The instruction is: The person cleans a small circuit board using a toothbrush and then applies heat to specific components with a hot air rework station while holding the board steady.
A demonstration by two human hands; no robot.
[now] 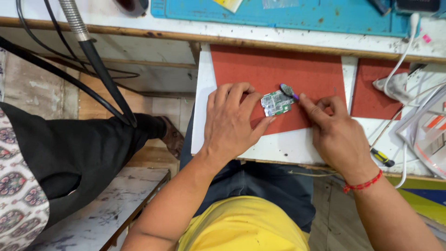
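So we've got a small green circuit board (277, 102) lying on a red mat (274, 74), sitting right between our two hands. It's just off the fingertips of our left hand (231, 122), which lies flat-ish over the mat with the fingers curled down and the thumb tucked under the board's lower edge — pinning it in place rather than lifting it. Our right hand (337, 135) is just on the other side, index finger and thumb pinched narrow around a thin tool with a purple handle (288, 90); its rounded grey tip sits at the board's upper right corner.

Hard bits: the tool's handle mostly disappears under our right fingers, so we can't tell how long it is, and the board's near-left corner is covered by our left fingers. The parts on the board are too small to read.

The board's long axis runs roughly left to right, tilted a little — the end by our right hand sits further away from us than the end by our left.
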